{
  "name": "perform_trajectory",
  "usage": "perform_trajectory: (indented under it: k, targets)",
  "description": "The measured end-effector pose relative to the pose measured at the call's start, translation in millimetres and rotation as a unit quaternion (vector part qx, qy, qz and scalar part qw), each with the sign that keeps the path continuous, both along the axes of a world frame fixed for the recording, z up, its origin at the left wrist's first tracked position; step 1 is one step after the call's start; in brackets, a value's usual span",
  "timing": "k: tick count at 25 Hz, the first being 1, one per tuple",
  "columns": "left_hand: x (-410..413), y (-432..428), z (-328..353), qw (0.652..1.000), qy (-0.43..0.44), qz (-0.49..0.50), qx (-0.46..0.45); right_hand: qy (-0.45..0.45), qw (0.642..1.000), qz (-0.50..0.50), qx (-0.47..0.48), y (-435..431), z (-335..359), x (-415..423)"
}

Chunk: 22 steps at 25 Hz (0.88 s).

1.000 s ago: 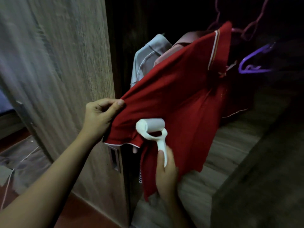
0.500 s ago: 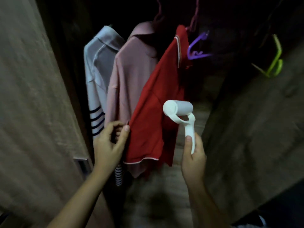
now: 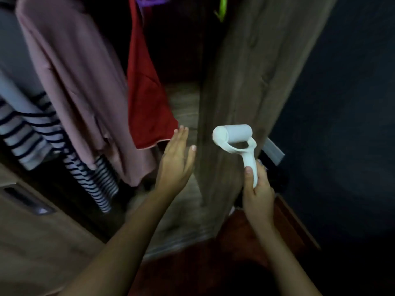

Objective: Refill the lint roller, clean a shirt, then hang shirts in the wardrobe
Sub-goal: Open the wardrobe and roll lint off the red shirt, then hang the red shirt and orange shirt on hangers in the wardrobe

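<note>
Three shirts hang inside the open wardrobe: a red shirt (image 3: 145, 99) in the middle, a dusty pink shirt (image 3: 81, 82) to its left, and a grey shirt with dark stripes (image 3: 27, 124) at the far left. My left hand (image 3: 177, 161) is held flat with straight fingers just below the red shirt's hem, holding nothing. My right hand (image 3: 257, 189) grips the handle of the white lint roller (image 3: 235, 137), roll end up, in front of the right wardrobe door (image 3: 245, 71).
The left wardrobe door (image 3: 32, 242), with a recessed handle, stands open at the lower left. A purple hanger (image 3: 149, 0) and a green hanger (image 3: 222, 7) show at the top edge. The wardrobe floor (image 3: 183, 107) lies below the shirts. A dark wall fills the right.
My left hand let go of the red shirt, which now hangs straight. The hand opened flat. My view swung right and down, and the roller moved in front of the right door.
</note>
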State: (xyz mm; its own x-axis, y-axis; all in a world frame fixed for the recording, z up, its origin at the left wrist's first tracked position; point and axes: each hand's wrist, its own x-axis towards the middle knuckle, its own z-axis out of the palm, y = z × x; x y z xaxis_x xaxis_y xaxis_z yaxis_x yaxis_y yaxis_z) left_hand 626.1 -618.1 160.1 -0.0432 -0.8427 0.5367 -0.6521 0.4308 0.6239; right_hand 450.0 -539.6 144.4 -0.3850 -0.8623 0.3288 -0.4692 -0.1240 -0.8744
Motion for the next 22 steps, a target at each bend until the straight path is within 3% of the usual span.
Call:
perform_trajectory:
  k: [10,16,22]
  targets:
    - [-293,181,-80,0.976,-0.066,-0.173,0.114,0.079,0.982,-0.122,0.120,245,-50,-259]
    - [-451,278,-124,0.929,-0.140,-0.280,0.196,0.123,0.936,-0.221,0.246,370,-98,-404]
    - [-537,332,-186,0.862,-0.242,-0.371,0.247,0.171,0.893,-0.250,0.332,424,-149,-490]
